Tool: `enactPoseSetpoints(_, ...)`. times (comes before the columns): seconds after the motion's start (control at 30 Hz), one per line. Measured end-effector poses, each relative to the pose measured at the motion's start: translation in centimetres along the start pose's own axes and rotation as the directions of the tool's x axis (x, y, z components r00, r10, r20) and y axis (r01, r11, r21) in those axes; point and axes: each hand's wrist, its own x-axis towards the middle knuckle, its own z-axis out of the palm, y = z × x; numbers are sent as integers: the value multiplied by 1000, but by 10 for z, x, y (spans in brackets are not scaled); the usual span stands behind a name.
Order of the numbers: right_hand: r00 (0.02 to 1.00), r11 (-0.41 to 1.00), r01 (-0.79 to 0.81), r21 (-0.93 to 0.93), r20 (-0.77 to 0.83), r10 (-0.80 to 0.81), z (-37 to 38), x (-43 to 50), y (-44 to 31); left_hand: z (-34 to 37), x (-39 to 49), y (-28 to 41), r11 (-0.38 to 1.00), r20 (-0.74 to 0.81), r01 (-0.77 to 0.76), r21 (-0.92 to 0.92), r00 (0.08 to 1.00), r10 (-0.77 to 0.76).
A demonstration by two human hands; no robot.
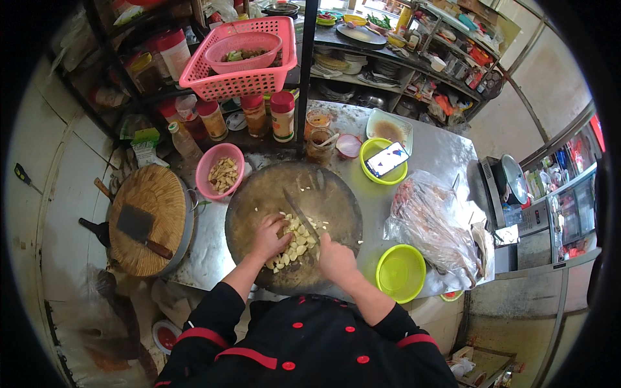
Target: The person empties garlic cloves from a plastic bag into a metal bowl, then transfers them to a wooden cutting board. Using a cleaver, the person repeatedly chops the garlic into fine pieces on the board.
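A round wooden chopping board (pixel 335 203) lies on the metal table before me, with a heap of peeled, partly cut garlic cloves (pixel 298 241) on it. My right hand (pixel 336 258) grips the handle of a kitchen knife (pixel 300 213), whose blade slants up and to the left over the heap. The fingers of my left hand (pixel 270 237) rest on the left side of the garlic; whether they pinch any clove is unclear. Small garlic bits are scattered near the blade. Beyond the board's upper left edge, a pink basket (pixel 236 148) contains more cloves.
On the left, a cleaver (pixel 135 223) lies on a round woven lid (pixel 167 194). Right of the board are a green basket (pixel 421 271), a plastic bag of meat (pixel 427 218) and a phone (pixel 386 159) on a green bowl (pixel 376 179). Jars (pixel 320 150) stand behind.
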Motion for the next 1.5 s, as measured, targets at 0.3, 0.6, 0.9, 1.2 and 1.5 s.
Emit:
enactPoseSetpoints(0.3,1000,1000,-8,27,14,8,-6,1,-5,5,4,12,997,-19,-53,47,998,54)
enactPoseSetpoints(0.6,1000,997,-6,72,-24,8,-3,2,-6,9,6,8,999,-70,-48,4,996,48)
enactPoseSetpoints(0.9,998,999,27,46,49,-29,3,13,-7,7,4,7,1000,-100,-23,6,995,23)
enactPoseSetpoints(1.2,997,998,51,23,54,-52,7,15,-7,3,4,8,999,-40,-33,1,999,33)
enactPoseSetpoints(1.5,995,995,92,-27,34,-91,-8,20,-13,-6,-7,-1,994,-90,-87,-62,993,81)
